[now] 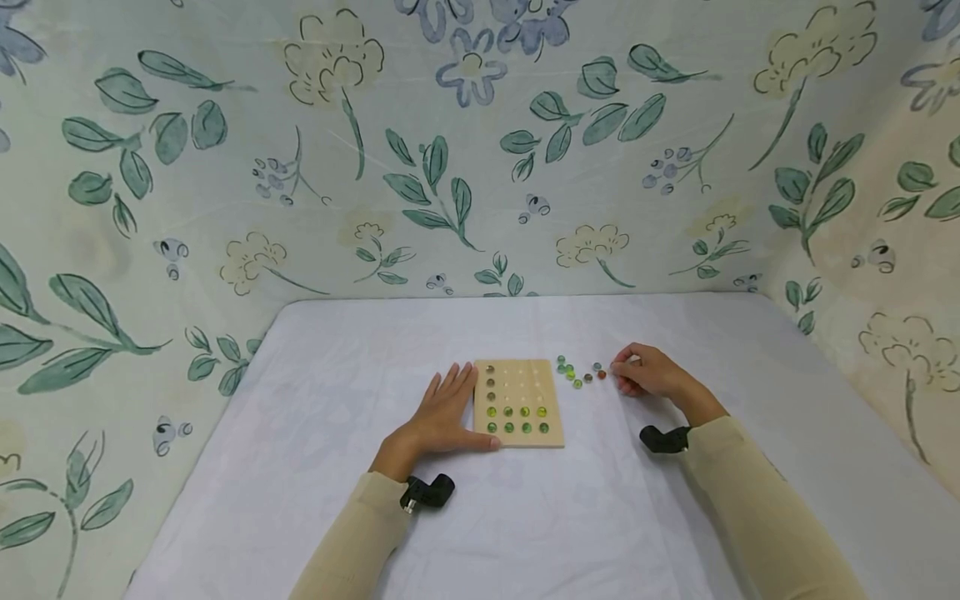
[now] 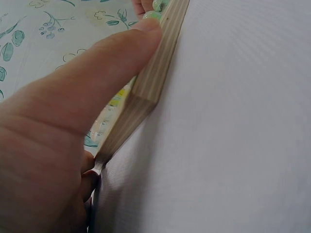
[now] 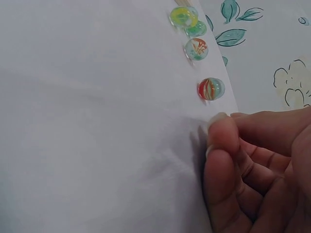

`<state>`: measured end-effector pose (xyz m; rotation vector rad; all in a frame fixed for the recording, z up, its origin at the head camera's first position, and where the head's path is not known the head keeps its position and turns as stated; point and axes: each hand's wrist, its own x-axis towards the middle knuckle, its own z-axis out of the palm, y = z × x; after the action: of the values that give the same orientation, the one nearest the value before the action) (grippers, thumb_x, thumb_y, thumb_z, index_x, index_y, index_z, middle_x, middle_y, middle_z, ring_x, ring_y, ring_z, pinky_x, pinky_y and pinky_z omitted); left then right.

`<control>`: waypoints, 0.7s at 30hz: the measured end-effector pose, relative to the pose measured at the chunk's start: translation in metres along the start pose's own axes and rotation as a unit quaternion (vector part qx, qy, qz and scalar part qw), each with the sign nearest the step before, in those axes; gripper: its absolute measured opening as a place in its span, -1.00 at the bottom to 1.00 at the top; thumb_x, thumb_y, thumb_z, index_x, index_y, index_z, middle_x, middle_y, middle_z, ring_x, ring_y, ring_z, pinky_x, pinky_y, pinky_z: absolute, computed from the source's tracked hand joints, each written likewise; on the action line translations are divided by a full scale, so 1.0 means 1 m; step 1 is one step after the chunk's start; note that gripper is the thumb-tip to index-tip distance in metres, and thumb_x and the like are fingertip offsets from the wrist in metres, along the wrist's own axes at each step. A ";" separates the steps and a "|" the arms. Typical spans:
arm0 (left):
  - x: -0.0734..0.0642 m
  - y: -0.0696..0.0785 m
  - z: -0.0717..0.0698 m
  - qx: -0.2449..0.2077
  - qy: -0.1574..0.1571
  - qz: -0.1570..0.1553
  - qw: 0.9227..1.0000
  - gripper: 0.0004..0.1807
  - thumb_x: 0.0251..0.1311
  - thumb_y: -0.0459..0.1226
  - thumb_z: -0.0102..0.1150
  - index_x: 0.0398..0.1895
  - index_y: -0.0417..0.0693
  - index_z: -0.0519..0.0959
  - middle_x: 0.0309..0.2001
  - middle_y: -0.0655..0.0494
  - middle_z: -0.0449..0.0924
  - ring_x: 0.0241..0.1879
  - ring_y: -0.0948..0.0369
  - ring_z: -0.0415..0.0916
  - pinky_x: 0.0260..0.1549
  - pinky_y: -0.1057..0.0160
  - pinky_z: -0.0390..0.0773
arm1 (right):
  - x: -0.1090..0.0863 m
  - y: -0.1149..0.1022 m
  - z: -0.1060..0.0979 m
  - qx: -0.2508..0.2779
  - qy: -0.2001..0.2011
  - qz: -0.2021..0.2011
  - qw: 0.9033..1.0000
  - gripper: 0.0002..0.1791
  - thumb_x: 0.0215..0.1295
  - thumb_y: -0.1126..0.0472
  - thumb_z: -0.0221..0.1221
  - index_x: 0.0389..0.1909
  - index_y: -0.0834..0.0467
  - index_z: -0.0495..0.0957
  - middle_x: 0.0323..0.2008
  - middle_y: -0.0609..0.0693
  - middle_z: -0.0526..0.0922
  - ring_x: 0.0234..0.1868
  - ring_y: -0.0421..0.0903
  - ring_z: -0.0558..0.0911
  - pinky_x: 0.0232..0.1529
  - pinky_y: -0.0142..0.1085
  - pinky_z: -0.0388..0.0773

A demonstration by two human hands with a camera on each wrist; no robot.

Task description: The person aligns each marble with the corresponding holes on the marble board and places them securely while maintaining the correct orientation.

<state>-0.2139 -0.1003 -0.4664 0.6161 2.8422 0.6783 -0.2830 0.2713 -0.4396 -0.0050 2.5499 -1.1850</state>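
Observation:
A square wooden board (image 1: pixel 530 392) with round hollows lies flat on the cloth. Marbles (image 1: pixel 508 427) fill its two near rows, yellow-green in look, and darker marbles (image 1: pixel 491 382) sit up its left column. My left hand (image 1: pixel 437 418) rests at the board's left side, fingers spread, with the thumb along the near edge; the left wrist view shows that thumb (image 2: pixel 121 53) over the plywood rim. Right of the loose marbles (image 1: pixel 570 375), my right hand (image 1: pixel 651 373) is low over the cloth, fingers bent and fingertips close together. Whether a marble is between them is hidden.
Loose marbles lie scattered between the board and my right hand, a red-streaked marble (image 3: pixel 211 89) nearest the fingertips. A white cloth (image 1: pixel 345 358) covers the table. Behind it hangs a floral fabric backdrop (image 1: pixel 480 167).

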 end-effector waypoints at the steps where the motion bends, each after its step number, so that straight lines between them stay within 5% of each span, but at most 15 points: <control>1: 0.000 0.000 0.000 -0.001 0.000 0.001 1.000 0.43 -0.25 0.47 0.23 0.55 -0.09 -0.23 0.55 0.09 -0.31 0.51 0.15 -0.44 0.42 0.07 -0.44 | 0.000 0.000 0.000 0.002 0.003 0.001 1.000 -0.73 0.45 0.18 0.06 -0.02 0.29 0.34 -0.50 0.01 0.58 -0.50 -0.14 0.54 -0.42 -0.36 0.56; 21: 0.000 -0.001 0.000 0.000 0.002 0.002 1.000 0.44 -0.26 0.47 0.23 0.55 -0.07 -0.24 0.55 0.09 -0.31 0.51 0.15 -0.45 0.42 0.07 -0.44 | -0.006 -0.005 0.005 0.005 0.047 -0.010 0.999 -0.69 0.47 0.16 0.00 0.03 0.31 0.32 -0.53 0.03 0.57 -0.51 -0.11 0.55 -0.43 -0.32 0.57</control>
<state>-0.2144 -0.1015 -0.4672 0.6213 2.8442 0.6817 -0.2768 0.2654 -0.4369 0.0275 2.6309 -1.2342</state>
